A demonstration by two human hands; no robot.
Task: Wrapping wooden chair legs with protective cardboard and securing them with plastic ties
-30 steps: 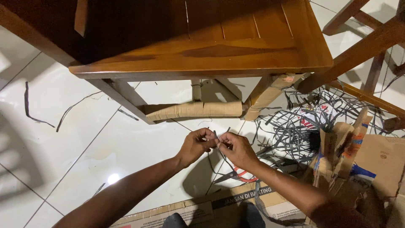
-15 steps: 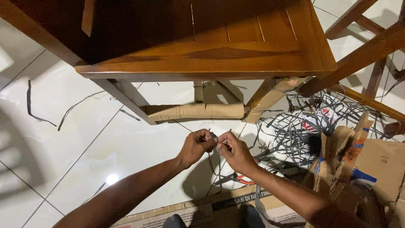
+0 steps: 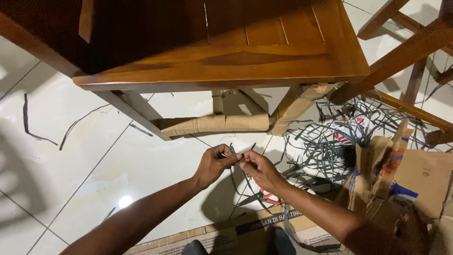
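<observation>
My left hand (image 3: 213, 163) and my right hand (image 3: 258, 169) meet above the white tiled floor, fingertips pinched together on a thin dark plastic strap (image 3: 240, 156). The strap's short ends stick up between the fingers, and its length hangs down toward the floor below my right hand. Both hands are just in front of a wooden chair (image 3: 222, 61), close to its lower rung wrapped in brown cardboard (image 3: 217, 124).
Red-handled scissors (image 3: 264, 197) lie on the floor under my right wrist. A tangle of dark straps (image 3: 330, 141) spreads at the right beside torn cardboard boxes (image 3: 401, 174). A flattened carton (image 3: 245, 231) lies near me. Loose strap pieces (image 3: 28, 123) sit at the left. Another wooden frame (image 3: 410, 52) stands at the right.
The hands stay pinched on the strap with only small finger shifts; the strap ends now stick up slightly more. The view has shifted a little.
</observation>
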